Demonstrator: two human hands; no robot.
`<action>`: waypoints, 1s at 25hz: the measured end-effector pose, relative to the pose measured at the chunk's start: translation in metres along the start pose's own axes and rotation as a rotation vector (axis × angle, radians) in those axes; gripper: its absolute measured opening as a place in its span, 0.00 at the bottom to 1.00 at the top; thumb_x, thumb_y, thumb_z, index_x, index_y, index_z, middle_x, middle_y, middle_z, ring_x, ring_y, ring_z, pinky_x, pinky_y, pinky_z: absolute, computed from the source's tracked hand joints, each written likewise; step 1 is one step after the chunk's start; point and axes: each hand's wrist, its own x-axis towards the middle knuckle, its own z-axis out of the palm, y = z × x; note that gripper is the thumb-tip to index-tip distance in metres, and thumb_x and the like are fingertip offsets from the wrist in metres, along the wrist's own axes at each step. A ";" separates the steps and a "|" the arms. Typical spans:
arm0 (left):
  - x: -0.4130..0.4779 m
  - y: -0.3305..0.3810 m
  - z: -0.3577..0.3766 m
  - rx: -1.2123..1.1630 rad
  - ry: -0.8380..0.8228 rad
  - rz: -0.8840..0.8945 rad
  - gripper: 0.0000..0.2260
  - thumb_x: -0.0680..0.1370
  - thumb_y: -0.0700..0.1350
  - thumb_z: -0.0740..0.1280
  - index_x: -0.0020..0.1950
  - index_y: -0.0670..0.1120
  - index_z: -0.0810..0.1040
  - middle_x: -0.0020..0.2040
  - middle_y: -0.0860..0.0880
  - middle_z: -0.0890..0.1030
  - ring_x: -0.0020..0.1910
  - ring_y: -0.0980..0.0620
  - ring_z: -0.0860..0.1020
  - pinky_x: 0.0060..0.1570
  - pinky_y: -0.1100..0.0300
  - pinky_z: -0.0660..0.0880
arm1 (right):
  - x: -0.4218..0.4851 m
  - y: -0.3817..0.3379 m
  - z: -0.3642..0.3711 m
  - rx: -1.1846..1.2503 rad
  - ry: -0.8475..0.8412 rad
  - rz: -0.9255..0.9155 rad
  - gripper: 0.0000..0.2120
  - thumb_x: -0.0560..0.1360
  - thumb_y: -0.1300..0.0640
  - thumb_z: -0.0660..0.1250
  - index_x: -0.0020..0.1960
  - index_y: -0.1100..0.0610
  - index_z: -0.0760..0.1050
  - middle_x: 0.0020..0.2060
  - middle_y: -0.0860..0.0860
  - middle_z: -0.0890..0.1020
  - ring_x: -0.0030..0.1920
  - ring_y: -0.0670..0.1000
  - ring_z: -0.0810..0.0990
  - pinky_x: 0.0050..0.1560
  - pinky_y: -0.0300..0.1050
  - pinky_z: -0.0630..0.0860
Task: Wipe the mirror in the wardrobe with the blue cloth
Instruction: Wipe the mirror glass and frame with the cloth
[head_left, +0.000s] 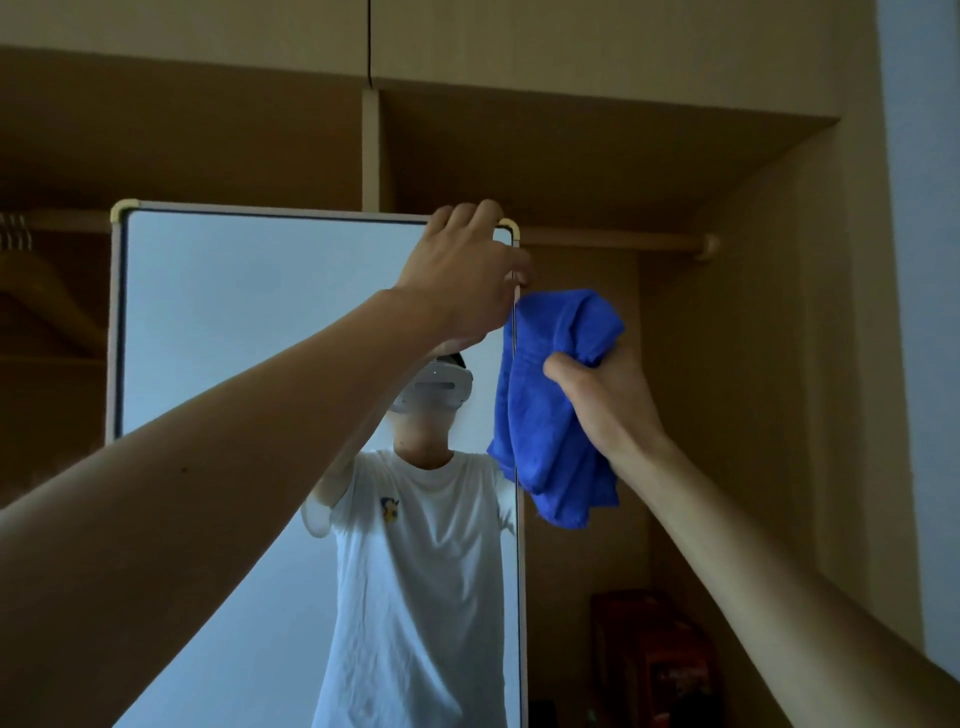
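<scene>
Two bare forearms reached up and forward from the lower corners of the view. The right hand (608, 400) held the blue cloth (561, 426) in a bunch, with the thumb pressed on the front and the fingers buried in the folds. The rest of the cloth hung loose below the fist. The cloth was at the right edge of the mirror (249, 322), just under its top right corner; whether it touched the glass could not be told. The left hand (462, 275) gripped that same corner, with the fingers curled over the top of the pale frame and the thumb at the side edge. The mirror stood upright inside the wardrobe (753, 364), and its glass showed a person in a white T-shirt with a headset on, both arms raised. Behind the mirror a clothes rail (623, 240) ran across to the right wall, and an upright divider (372, 150) rose above it. Wooden hangers (31, 291) hung in the dim left section. A reddish box (654, 665) sat low in the right section, too dark to make out further
</scene>
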 end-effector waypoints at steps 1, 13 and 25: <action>0.000 0.000 -0.001 -0.021 0.002 -0.007 0.14 0.82 0.52 0.62 0.66 0.61 0.79 0.72 0.43 0.68 0.73 0.41 0.66 0.75 0.46 0.59 | 0.000 -0.001 -0.002 -0.001 -0.013 -0.002 0.15 0.74 0.63 0.65 0.33 0.56 0.62 0.29 0.56 0.65 0.32 0.54 0.65 0.37 0.50 0.63; 0.003 0.000 -0.003 -0.313 0.072 -0.116 0.22 0.79 0.41 0.64 0.72 0.57 0.73 0.66 0.48 0.73 0.65 0.45 0.70 0.67 0.55 0.62 | -0.020 0.020 -0.005 -0.149 -0.077 -0.010 0.15 0.77 0.61 0.67 0.37 0.46 0.68 0.33 0.44 0.74 0.33 0.42 0.72 0.36 0.36 0.70; 0.006 -0.001 0.000 -0.412 0.130 -0.188 0.29 0.79 0.39 0.64 0.80 0.47 0.63 0.69 0.46 0.73 0.68 0.43 0.69 0.70 0.50 0.65 | 0.036 -0.027 -0.003 -0.033 0.035 -0.049 0.07 0.77 0.62 0.65 0.41 0.59 0.71 0.34 0.57 0.71 0.34 0.53 0.71 0.38 0.47 0.67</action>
